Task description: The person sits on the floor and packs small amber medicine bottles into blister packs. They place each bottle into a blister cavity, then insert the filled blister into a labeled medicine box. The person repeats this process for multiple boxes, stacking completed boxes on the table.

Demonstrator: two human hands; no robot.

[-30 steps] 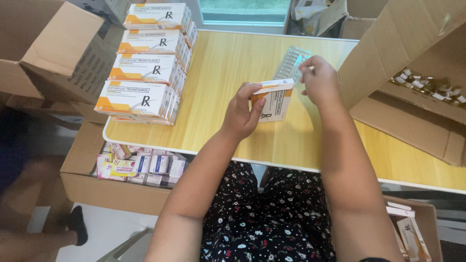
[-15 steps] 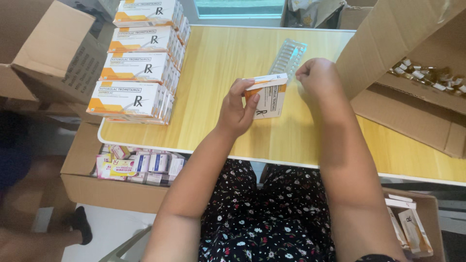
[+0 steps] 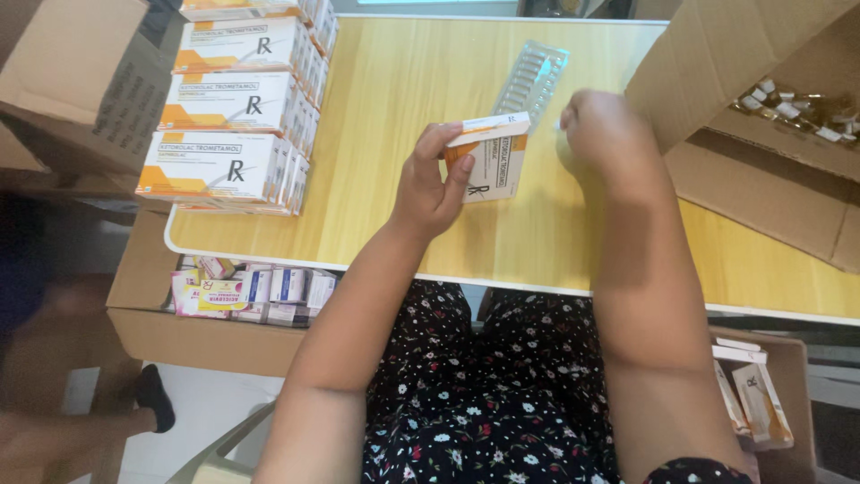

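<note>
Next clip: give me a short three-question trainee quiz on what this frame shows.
1. True or false: the left hand holds a small white and orange carton.
2. Where do the stacked white and orange boxes stand? A) on the wooden table's left part B) on the floor C) in the person's lap
3. What lies on the table just beyond the right hand?

Key: 1 true. 2 A. 3 a clear plastic blister tray.

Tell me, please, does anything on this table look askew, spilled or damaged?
Nothing stands out. The small carton is intact in the left hand, the clear tray lies flat, and the stacked boxes sit in tidy rows.
</note>
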